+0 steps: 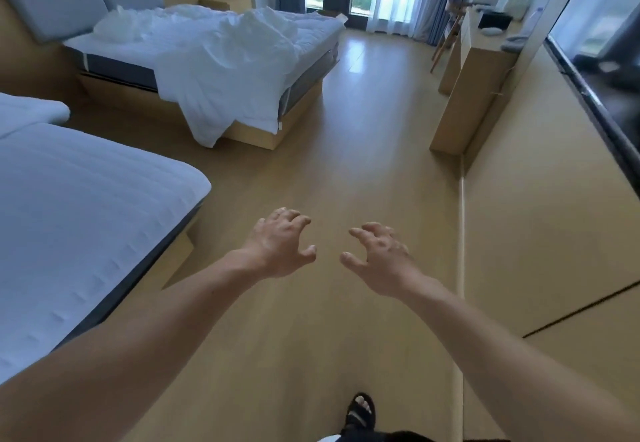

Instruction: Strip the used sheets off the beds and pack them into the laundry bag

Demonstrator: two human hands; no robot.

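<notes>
Left hand (280, 245) and right hand (377, 258) are hovering mid-frame, fingers spread and half-bent, holding nothing. Rumpled sheets (221, 60) are hanging off the bed (121, 70) at upper left. A trailing end dragging on the floor (363, 164) risks tripping. No laundry bag is showing.

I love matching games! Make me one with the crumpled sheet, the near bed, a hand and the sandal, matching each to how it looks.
Things:
1 crumpled sheet
2 near bed
3 left hand
4 sandal

States:
A black, on a foot
B holding nothing
C flat and smooth
D hanging off the far bed

Pairs: 1-D, 2-C, 3-B, 4-A.
</notes>
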